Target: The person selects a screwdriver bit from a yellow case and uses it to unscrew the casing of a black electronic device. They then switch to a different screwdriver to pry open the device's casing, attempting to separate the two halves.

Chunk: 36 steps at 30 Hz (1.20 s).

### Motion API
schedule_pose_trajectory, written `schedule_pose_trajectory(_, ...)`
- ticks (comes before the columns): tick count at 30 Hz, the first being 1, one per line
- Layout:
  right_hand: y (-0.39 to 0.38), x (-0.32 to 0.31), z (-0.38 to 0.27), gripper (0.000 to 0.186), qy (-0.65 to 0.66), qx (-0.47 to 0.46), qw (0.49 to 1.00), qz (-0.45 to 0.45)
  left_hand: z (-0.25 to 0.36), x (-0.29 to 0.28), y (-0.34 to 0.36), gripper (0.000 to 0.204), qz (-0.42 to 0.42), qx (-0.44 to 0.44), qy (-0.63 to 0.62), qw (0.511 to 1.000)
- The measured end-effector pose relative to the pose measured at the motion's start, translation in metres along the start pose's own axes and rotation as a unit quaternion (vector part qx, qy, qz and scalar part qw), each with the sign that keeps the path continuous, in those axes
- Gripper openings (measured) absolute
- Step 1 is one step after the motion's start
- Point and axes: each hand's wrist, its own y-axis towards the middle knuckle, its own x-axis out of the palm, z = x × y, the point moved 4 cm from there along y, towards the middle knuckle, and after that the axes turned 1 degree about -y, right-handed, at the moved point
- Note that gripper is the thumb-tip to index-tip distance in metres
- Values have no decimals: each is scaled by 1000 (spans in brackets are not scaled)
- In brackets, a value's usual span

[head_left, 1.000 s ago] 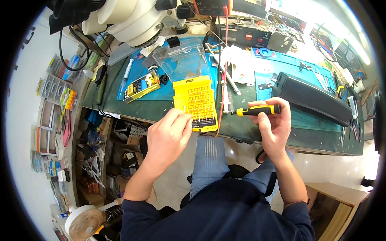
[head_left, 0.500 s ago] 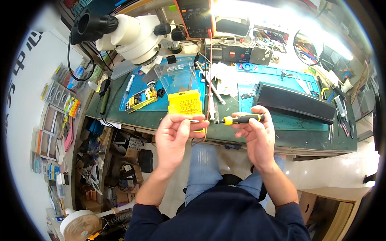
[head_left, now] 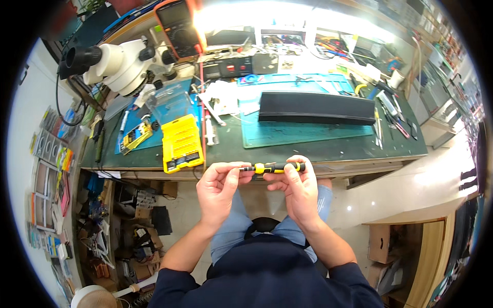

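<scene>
A black-and-yellow screwdriver handle (head_left: 275, 168) lies across my right hand (head_left: 297, 187), gripped in its fingers near the back end. My left hand (head_left: 218, 191) pinches a small screwdriver bit (head_left: 243, 169) at the handle's front tip. Both hands are held just below the desk's near edge. Beyond them, the yellow bit case (head_left: 182, 142) stands open, with its clear lid (head_left: 167, 100) tipped back. A long black object (head_left: 316, 108) lies to the right on a teal mat (head_left: 303, 136).
The green desk (head_left: 395, 146) carries a microscope (head_left: 115, 66) at back left, a multimeter (head_left: 177, 32), a bench device (head_left: 231, 65) and scattered tools (head_left: 390, 115) at right. Cluttered shelves (head_left: 102, 226) stand left below, a fan (head_left: 95, 297) at lower left, a wooden cabinet (head_left: 431, 251) at lower right.
My left hand has left the case and brought a bit to the screwdriver. My right hand has moved leftward with the handle, meeting it. The head view has shifted.
</scene>
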Motion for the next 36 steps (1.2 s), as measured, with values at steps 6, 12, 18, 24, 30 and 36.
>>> schedule_pose_trajectory(6,-35,-38,-33,27,-128,-123,983,46,-39,35,-25,33,-104,-120,-44,986)
schedule_pose_trajectory(12,-42,-95,-96,39,-191,-192,948,166,-31,48,37,66,-68,79,126,987)
schedule_pose_trajectory(18,3,-93,-166,42,-325,-307,888,107,-32,40,157,104,-107,84,391,910)
schedule_pose_trajectory(24,70,-63,-213,55,-410,-322,853,-2,-36,59,142,93,-151,-9,349,925)
schedule_pose_trajectory(30,88,-53,-194,52,-528,-364,751,-156,-35,55,129,97,-165,167,382,894)
schedule_pose_trajectory(36,86,-41,-186,48,-623,-397,654,-164,-40,56,133,101,-158,174,364,901)
